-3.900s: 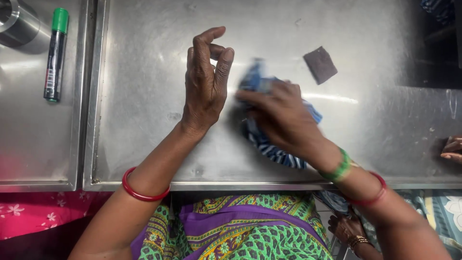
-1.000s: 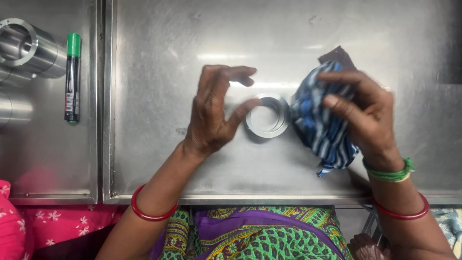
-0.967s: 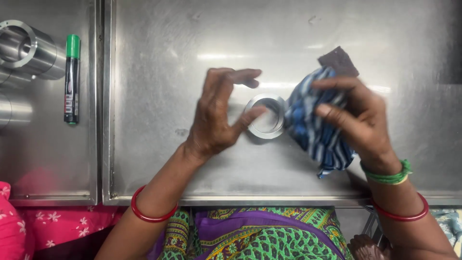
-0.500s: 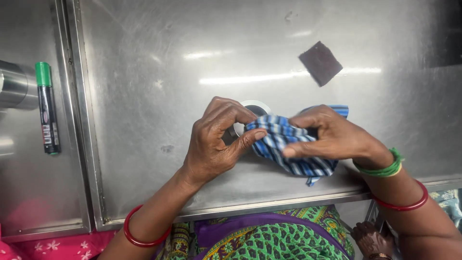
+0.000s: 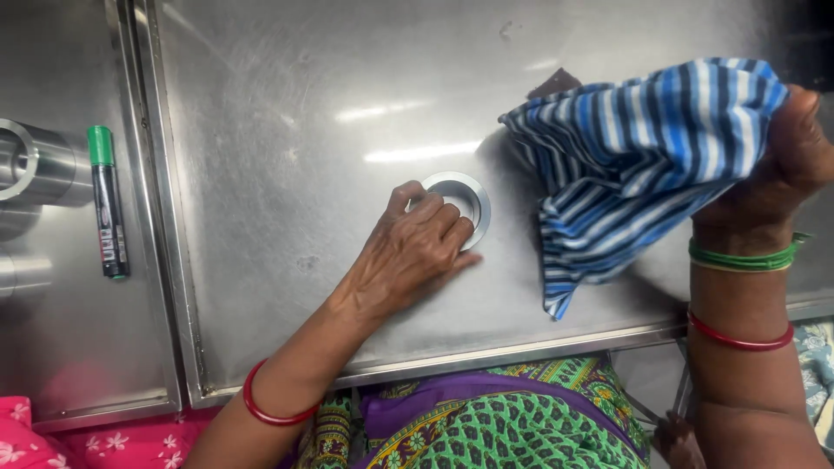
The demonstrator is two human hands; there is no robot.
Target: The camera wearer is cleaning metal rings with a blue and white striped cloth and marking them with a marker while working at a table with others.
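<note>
The left hand lies palm down on the brushed steel worktop, its fingers curled over the near edge of a short, polished metal ring that sits flat near the middle of the surface; the grip is a light fingertip hold, not a closed fist. The right hand is raised at the right edge of view, closed on a bunched blue-and-white striped cloth that hangs free, clear of the ring. A dark square pad shows behind the cloth. On the adjoining tray to the left lie a black marker with a green cap and the ends of steel cylinders. In my judgement, wiping the ring well calls for the left fingers to steady it by the rim without covering the bore, and for a clean fold of cloth to reach every face. Compared with half a second ago, the cloth has been lifted off the ring and away to the right, the hands have parted, and the ring now lies exposed.
</note>
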